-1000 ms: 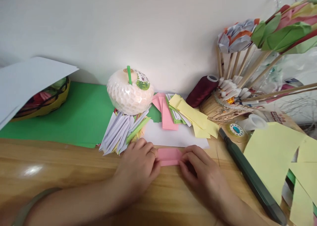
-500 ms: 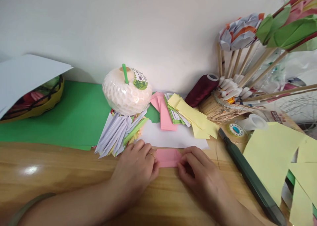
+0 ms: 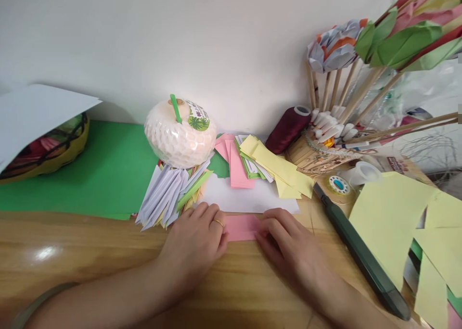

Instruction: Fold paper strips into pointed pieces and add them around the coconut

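Note:
Low over the wooden table, a small strip of pink paper [image 3: 241, 228] lies between my two hands. My left hand [image 3: 200, 233], with a ring on one finger, has its fingers closed on the strip's left end. At the right end, my right hand [image 3: 285, 240] pinches the paper between thumb and fingers. Both ends are hidden under the fingertips. Just behind my left hand rests a stack of folded white papers [image 3: 164, 194]. Pink paper strips [image 3: 241, 168] and yellow paper strips [image 3: 276, 160] lie beyond, on a white sheet [image 3: 231, 196].
A wrapped coconut [image 3: 180, 139] stands behind the stack. To the right lie a dark green cutter [image 3: 361, 252], yellow sheets [image 3: 391, 213] and a thread spool [image 3: 288, 129]. Paper flowers [image 3: 334, 45] rise from a wooden holder [image 3: 310, 153]. A basket [image 3: 68, 151] sits left on green card [image 3: 111, 175].
The pink paper's near flap, raised with a visible fold before, now looks flatter. Both hands stay at its ends. The whole view has shifted slightly.

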`<state>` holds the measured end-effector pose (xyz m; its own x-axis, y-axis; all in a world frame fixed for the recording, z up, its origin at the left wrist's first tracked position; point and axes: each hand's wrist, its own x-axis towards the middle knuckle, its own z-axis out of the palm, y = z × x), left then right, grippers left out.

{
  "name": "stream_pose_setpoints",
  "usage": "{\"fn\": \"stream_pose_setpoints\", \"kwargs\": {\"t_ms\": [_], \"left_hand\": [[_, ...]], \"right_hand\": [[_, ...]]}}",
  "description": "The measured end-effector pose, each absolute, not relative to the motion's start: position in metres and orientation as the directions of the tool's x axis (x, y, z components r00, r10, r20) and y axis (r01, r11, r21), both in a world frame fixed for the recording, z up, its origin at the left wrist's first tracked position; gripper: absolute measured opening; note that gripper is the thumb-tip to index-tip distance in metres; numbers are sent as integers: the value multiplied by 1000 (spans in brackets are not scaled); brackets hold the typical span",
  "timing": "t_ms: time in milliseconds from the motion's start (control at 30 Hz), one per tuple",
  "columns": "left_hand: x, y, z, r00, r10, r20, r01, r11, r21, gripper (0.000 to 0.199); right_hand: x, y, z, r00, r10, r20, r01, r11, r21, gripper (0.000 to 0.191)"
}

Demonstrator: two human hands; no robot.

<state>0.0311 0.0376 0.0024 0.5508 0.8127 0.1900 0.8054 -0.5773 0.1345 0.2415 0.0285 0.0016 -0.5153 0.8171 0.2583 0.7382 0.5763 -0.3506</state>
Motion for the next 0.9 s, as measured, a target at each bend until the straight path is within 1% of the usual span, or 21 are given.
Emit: {"fn": "stream_pose_setpoints", "kwargs": {"t_ms": [67,167,267,333,433,500,567,733,900], "left_hand": [[31,37,4,586,781,217,776,-618,130,12],[30,38,2,661,688,300,685,-716,136,13],[29,37,-2,674,610,417,633,-768,99,9],[27,36,-4,669,566,481,622,-781,55,12],[23,32,-3,721,513,466,581,-814,-3,24],[17,30,-1,758,490,431,558,-829,-38,33],[11,28,1,771,478,420,549,-834,-58,37],[0,30,5,811,464,357,511,-859,-42,30],[-5,36,13,880,411,237,436,-898,-61,24]], "right_hand": [[244,29,6,-596,758,265,702,652,-285,22],[246,31,14,-701,657,277,621,753,-216,35],[249,33,18,-753,593,287,566,805,-179,36],[253,34,18,-780,562,274,540,827,-157,37],[261,37,16,-816,516,260,496,857,-141,34],[265,39,15,-829,503,244,480,864,-150,30],[269,41,15,-834,499,234,469,866,-175,27],[274,46,19,-850,480,216,412,862,-296,28],[278,50,24,-864,476,163,375,826,-422,32]]}}
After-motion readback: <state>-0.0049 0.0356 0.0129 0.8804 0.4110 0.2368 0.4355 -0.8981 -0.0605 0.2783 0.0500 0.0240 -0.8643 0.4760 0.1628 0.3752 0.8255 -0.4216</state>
